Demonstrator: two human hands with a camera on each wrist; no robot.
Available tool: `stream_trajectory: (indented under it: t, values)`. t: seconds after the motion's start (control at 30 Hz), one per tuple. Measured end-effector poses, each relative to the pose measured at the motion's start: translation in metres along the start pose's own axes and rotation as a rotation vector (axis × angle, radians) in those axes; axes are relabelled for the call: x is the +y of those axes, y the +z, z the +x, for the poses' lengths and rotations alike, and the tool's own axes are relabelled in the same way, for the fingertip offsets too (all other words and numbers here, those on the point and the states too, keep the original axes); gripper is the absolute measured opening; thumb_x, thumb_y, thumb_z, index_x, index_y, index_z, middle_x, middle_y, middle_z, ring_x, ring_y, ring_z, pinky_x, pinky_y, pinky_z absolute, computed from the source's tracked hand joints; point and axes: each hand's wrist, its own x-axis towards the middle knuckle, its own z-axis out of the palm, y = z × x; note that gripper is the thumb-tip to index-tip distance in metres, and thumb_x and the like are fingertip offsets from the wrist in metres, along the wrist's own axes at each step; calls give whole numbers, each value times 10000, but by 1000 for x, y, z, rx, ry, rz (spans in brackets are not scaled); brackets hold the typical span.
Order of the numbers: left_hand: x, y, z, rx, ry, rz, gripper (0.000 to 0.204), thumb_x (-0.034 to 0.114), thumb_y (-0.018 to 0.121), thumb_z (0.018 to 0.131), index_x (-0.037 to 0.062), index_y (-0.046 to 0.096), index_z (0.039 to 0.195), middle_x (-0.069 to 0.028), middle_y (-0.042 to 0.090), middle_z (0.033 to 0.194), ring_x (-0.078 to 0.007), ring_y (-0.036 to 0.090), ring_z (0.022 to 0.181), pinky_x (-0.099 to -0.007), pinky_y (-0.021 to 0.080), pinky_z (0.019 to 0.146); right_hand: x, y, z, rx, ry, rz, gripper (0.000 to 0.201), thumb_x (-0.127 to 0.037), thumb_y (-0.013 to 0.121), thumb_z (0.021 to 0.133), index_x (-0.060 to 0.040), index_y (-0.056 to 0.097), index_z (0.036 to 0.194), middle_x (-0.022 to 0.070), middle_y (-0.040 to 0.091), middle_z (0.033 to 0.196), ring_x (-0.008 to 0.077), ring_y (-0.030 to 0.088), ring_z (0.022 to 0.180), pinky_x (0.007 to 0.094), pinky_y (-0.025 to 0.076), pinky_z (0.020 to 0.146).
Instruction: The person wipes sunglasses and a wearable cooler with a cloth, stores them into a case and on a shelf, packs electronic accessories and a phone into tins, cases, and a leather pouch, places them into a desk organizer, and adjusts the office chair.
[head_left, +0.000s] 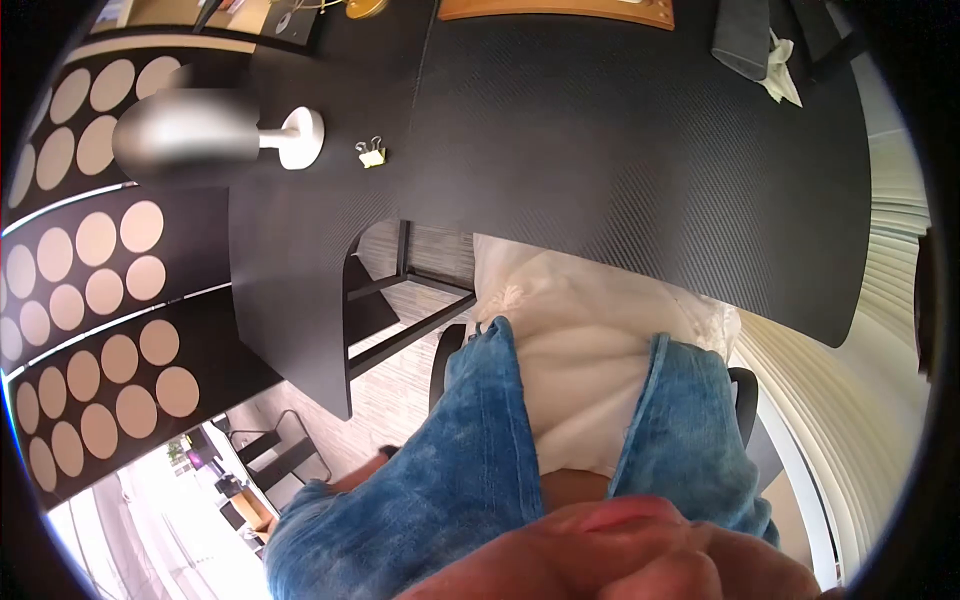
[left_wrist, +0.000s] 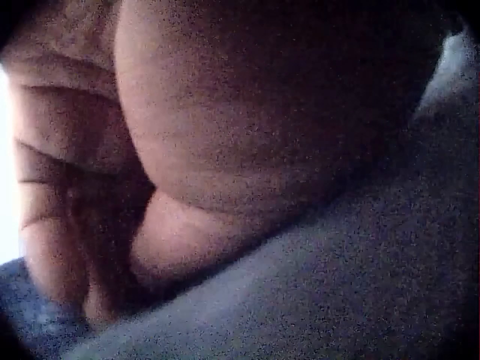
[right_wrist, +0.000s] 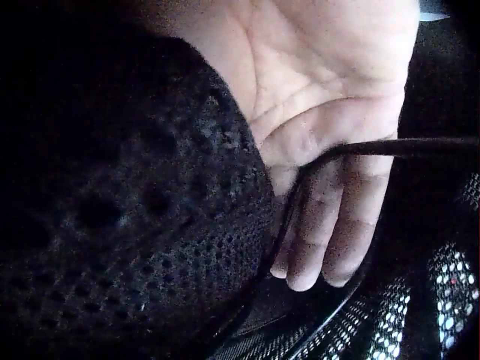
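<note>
In the left wrist view my left hand (left_wrist: 150, 150) fills the upper part, dim and close to the lens. Its fingers bend loosely down beside pale cloth (left_wrist: 322, 277) and a patch of blue denim (left_wrist: 41, 307), and nothing shows in its grasp. My right hand (right_wrist: 322, 150) hangs with the palm toward the camera and the fingers extended. A thin black cord (right_wrist: 390, 147) crosses in front of those fingers. Black mesh (right_wrist: 187, 247) covers part of the hand on the thumb side. Neither hand shows in the head view.
A black desk (head_left: 620, 130) curves around the seated person in a blue denim jacket (head_left: 440, 450). On it are a yellow binder clip (head_left: 372, 153), a white round-based stand (head_left: 301, 138), a wooden board (head_left: 560, 10) and a tissue (head_left: 783, 72). Shelves with pale discs (head_left: 97, 238) stand left.
</note>
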Motion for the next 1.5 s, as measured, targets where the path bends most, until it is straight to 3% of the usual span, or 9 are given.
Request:
stream_trajectory:
  t: [0.3, 0.77, 1.07, 1.5]
  values:
    - [14, -18, 33, -29, 91, 73, 280, 181, 569, 855, 25, 677, 1061, -206, 685, 1046, -367, 647, 963, -439, 499, 829, 8, -17, -18, 48, 86, 14, 333, -140, 504, 925, 18, 606, 1200, 244, 657, 1125, 345, 625, 1086, 432, 465, 960]
    - [40, -28, 39, -9, 143, 159, 274, 173, 568, 862, 28, 671, 1069, -201, 684, 1040, -360, 649, 966, -435, 501, 834, 11, -27, -25, 83, 114, 52, 343, -136, 505, 923, 17, 598, 1216, 244, 654, 1134, 346, 621, 1095, 430, 462, 966]
    - [58, -24, 66, 2, 237, 195, 270, 167, 567, 865, 30, 667, 1075, -198, 684, 1036, -355, 650, 968, -432, 502, 837, 17, -40, -44, 133, 164, 30, 350, -134, 506, 923, 16, 593, 1227, 244, 652, 1140, 346, 618, 1100, 428, 460, 970]
    - [67, 19, 51, 21, 264, 148, 264, 160, 566, 871, 33, 661, 1083, -193, 684, 1031, -348, 652, 970, -428, 504, 842, 10, -42, -61, 82, 166, -27, 360, -130, 507, 922, 15, 585, 1241, 244, 649, 1148, 346, 615, 1108, 426, 457, 976]
